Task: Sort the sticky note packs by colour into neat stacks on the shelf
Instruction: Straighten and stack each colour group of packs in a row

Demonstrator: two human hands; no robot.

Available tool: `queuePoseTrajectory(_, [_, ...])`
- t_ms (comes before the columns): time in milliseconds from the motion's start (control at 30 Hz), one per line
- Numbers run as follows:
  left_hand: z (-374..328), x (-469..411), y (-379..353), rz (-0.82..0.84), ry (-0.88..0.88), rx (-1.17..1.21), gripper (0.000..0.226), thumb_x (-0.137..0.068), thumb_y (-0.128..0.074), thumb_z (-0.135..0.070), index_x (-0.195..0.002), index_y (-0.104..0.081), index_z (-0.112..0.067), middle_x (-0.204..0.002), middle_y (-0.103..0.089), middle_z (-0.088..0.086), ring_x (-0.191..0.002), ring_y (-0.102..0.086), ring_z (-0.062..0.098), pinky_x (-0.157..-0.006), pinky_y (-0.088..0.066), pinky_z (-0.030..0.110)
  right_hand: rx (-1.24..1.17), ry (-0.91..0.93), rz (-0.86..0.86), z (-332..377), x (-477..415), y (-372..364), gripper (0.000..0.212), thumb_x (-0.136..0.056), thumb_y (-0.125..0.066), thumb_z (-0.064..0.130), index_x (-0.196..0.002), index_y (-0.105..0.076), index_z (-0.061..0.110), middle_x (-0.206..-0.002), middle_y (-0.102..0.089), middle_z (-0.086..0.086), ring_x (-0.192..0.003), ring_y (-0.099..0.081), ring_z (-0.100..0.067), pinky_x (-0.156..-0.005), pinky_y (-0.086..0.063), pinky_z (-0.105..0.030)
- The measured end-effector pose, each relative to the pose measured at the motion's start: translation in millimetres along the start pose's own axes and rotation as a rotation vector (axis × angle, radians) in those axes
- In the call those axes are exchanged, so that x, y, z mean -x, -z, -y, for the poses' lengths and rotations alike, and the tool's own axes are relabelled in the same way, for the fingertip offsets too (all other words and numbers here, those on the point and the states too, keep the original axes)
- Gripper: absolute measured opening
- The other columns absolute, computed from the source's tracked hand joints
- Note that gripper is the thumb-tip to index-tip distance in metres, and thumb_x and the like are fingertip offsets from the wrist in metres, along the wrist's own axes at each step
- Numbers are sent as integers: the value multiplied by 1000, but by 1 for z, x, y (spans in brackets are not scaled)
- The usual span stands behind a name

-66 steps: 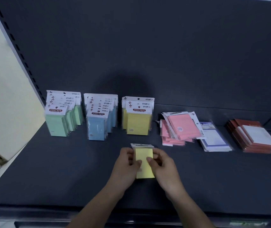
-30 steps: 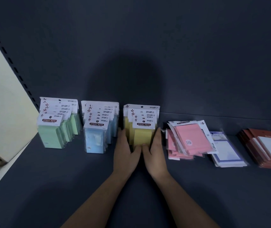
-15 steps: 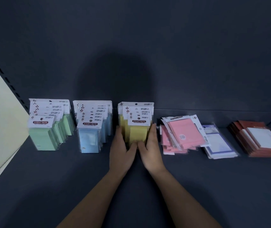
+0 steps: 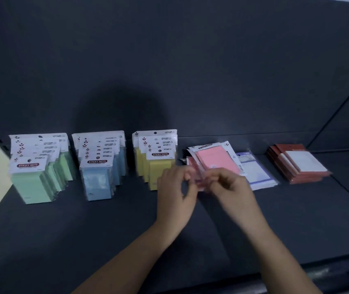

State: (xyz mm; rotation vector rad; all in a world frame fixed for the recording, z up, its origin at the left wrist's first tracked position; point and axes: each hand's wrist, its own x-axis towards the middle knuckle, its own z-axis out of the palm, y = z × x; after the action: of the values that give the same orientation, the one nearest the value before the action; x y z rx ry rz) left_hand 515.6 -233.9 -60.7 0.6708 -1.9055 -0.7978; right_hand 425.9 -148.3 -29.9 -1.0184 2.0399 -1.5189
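Both hands have left the yellow stack (image 4: 154, 160), which they flanked half a second ago, and now sit at the pink pile (image 4: 216, 160) just to its right. The left hand (image 4: 175, 192) overlaps the yellow stack's near right corner, its fingers (image 4: 188, 174) curled towards the pink pile's near edge. The right hand (image 4: 230, 187) meets it from the other side, fingers bent over that same edge. Motion blur hides whether either hand actually pinches a pink pack. The pink pile lies loose and fanned, flat on the shelf (image 4: 296, 219). The yellow stack stands upright in a tidy row. Left of it is the blue stack (image 4: 99, 175), and farther left the green stack (image 4: 39, 177), both upright. Right of the yellow stack, beyond the pink pile, lie a white-and-purple pack (image 4: 256, 172) and then a heap of red packs (image 4: 298, 164).
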Motion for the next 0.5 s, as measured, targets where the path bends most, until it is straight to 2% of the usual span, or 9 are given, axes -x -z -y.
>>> queuePoseTrajectory(67, [-13,-8,-13,56,-31,-113,21,-80,-54,-14,-95,-68,-14,-81,-54,-8,-86,-50,18,-77,-35,33,122,58,-213,0,-12,23,29,-86,-52,1,-82,-66,25,-81,-70,2,-72,-63,-7,-70,-46,-16])
queuePoseTrajectory(100, [-17,-12,-20,106,-11,-200,22,-84,-52,-21,-99,-68,-17,-87,-56,-7,-93,-49,20,-79,-31,32,209,80,-279,-3,-19,32,24,-86,-53,3,-88,-68,21,-88,-69,-1,-76,-61,-8,-70,-44,-16])
queuePoseTrajectory(167, [-18,-18,-35,200,65,-428,27,-91,-47,-33,-109,-64,-22,-103,-56,-4,-106,-42,21,-83,-27,32,377,51,-310,-15,-36,45,22,-88,-55,10,-106,-68,8,-104,-62,-9,-96,-56,-20,-84,-43,-28])
queuePoseTrajectory(233, [-16,-19,-47,249,155,-595,34,-92,-41,-42,-112,-60,-21,-113,-53,-2,-112,-37,21,-86,-26,34,483,-6,-222,-28,-48,51,27,-90,-57,17,-110,-65,1,-111,-57,-17,-109,-49,-32,-92,-38,-34])
queuePoseTrajectory(300, [-15,-17,-58,243,235,-648,37,-92,-41,-47,-106,-60,-19,-115,-51,0,-116,-34,23,-86,-27,36,490,-7,-125,-37,-55,53,26,-88,-60,21,-100,-67,0,-102,-57,-20,-103,-50,-35,-88,-39,-35])
queuePoseTrajectory(367, [-16,-13,-67,201,317,-640,38,-90,-44,-49,-104,-60,-17,-121,-46,3,-122,-25,22,-89,-26,36,421,0,-70,-43,-60,54,29,-87,-61,21,-108,-66,2,-100,-56,-17,-97,-54,-33,-84,-41,-32])
queuePoseTrajectory(433, [-19,-10,-75,133,372,-626,39,-90,-46,-49,-110,-59,-18,-124,-42,5,-122,-18,18,-92,-24,36,363,-19,-23,-48,-64,58,31,-87,-61,21,-114,-63,4,-102,-59,-14,-95,-55,-27,-74,-35,-21])
queuePoseTrajectory(500, [-25,-11,-84,51,399,-591,38,-90,-50,-47,-115,-60,-20,-122,-43,6,-120,-20,17,-93,-25,36,250,-34,44,-52,-67,62,23,-86,-61,19,-101,-64,3,-94,-60,-12,-84,-54,-24,-61,-33,-18])
